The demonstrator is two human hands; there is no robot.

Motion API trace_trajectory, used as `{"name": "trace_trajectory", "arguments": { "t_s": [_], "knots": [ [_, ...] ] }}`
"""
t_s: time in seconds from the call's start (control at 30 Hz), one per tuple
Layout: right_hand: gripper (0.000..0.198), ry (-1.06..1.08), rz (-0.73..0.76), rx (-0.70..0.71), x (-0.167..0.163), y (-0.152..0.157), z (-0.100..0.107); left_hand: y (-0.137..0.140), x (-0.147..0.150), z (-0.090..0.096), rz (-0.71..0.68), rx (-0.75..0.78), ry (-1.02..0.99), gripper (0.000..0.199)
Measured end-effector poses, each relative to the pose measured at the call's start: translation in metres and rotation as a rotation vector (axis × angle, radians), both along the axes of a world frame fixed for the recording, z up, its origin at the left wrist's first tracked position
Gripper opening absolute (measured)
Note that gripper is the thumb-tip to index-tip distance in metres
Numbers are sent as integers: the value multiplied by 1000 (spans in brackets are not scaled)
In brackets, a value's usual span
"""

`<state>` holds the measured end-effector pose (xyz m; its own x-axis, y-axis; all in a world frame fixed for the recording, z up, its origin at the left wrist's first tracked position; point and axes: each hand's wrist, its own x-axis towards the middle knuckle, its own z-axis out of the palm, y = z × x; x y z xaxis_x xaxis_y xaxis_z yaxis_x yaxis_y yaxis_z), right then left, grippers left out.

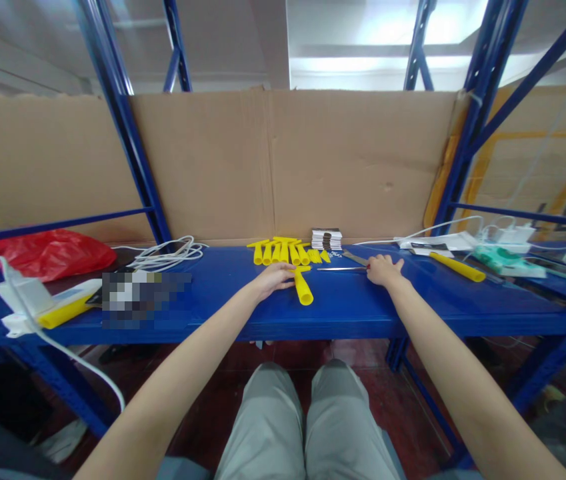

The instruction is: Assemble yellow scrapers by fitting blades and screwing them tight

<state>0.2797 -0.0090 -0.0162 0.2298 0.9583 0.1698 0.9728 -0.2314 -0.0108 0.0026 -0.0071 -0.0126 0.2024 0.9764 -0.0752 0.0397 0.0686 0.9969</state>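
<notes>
My left hand (275,280) is at the middle of the blue shelf, its fingers closed on the near side of a yellow T-shaped plastic piece with a hollow tube (304,291). The tube's round opening faces me. To the right, my right hand (384,269) rests low over the shelf, fingers curled at the end of a slim metal tool (340,269); its gripped end is hidden. A flat metal strip (355,258) lies just behind that tool. Beyond my hands stand several similar yellow T-shaped pieces (277,252) in a row, beside small flat yellow parts (319,256).
A stack of black-and-white cards (327,239) sits against the cardboard backing (283,160). On the left are coiled white cable (173,253), a red plastic bag (57,252) and a yellow-handled item (65,312). A yellow tube (457,267) and green packaging (505,262) lie right.
</notes>
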Motion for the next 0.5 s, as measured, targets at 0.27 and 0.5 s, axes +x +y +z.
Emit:
{"name": "trace_trajectory", "arguments": {
  "t_s": [0.27,0.5],
  "knots": [
    [40,27,4,7,-4,-4,2,15,1,6,102,91,162,20],
    [36,11,26,34,-3,-1,0,46,-40,11,466,462,547,23]
  ]
}}
